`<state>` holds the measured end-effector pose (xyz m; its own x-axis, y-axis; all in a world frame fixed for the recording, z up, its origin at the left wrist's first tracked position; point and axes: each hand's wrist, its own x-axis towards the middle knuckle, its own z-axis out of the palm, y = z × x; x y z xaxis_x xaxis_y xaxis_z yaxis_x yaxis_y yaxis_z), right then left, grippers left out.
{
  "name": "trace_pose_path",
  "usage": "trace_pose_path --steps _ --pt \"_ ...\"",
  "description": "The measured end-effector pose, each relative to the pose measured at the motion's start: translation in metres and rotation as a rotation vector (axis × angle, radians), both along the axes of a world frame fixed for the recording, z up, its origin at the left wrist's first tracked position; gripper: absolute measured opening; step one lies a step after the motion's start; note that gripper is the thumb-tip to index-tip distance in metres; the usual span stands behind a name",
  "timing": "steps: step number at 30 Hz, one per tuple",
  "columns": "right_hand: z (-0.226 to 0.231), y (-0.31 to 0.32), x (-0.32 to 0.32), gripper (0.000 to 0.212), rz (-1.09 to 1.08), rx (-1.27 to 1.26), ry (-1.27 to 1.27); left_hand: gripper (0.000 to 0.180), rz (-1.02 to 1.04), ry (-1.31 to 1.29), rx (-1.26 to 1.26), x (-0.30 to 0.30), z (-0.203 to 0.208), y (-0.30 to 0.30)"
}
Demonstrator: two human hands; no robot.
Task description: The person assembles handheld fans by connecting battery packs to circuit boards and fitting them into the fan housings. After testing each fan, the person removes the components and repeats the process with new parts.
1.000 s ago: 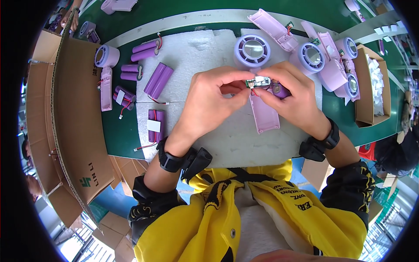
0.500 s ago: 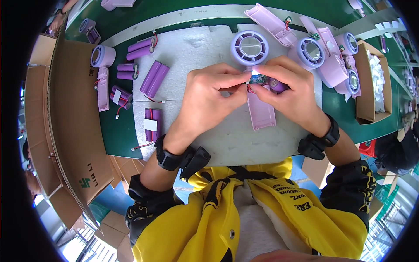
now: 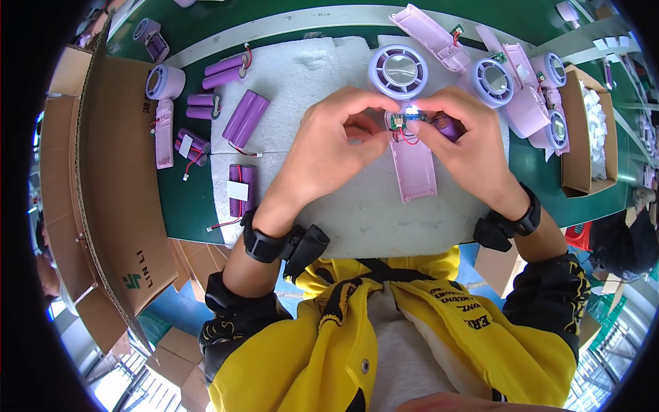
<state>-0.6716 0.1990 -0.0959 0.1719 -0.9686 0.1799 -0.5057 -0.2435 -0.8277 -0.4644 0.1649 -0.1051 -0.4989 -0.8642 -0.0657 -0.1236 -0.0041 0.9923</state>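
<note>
A small green circuit board (image 3: 398,122) with a white connector, thin red wires and a bright light sits between my hands, at the neck of a lilac handheld fan (image 3: 398,72). My left hand (image 3: 340,147) curves around the board's left side, index fingertip at its upper edge and thumb lower down, wider apart. My right hand (image 3: 473,137) grips at the board's right side with thumb and index finger. A purple battery pack (image 3: 448,127) shows partly under those right fingers. Below the board lies the fan's open pink handle shell (image 3: 414,175).
Several purple battery packs (image 3: 245,117) with leads lie to the left, beside another fan (image 3: 165,82) and a tall cardboard box (image 3: 123,185). More fan parts (image 3: 525,113) crowd the right, by a carton of white pieces (image 3: 587,175). White foam (image 3: 302,69) covers the table.
My left thumb has moved down from the board and the left fingers have spread wider. The board, its connector and red wires show more openly. My right hand has shifted slightly right.
</note>
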Motion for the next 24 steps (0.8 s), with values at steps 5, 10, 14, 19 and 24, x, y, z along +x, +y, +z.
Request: trace_pose_path --steps 5,10,14,19,24 --pt "-0.0041 -0.0001 -0.0011 0.022 0.046 -0.102 0.061 0.032 -0.060 -0.009 0.068 -0.0002 -0.0003 0.0008" --pt "-0.0041 0.0021 0.0002 0.022 0.044 -0.162 0.114 0.032 -0.064 -0.004 0.076 -0.0013 0.0002 0.0005" --pt "-0.0012 0.0034 0.0013 0.022 0.029 -0.173 0.154 0.032 -0.062 0.008 0.061 -0.0023 0.0001 0.0013" --pt "0.0008 0.0040 0.0017 0.022 0.044 -0.180 0.172 0.031 -0.049 0.013 0.040 -0.0023 -0.0011 0.0026" --pt "-0.0006 0.0045 0.0014 0.020 0.046 -0.203 0.203 0.029 -0.004 0.052 0.056 -0.0056 -0.0051 0.0035"
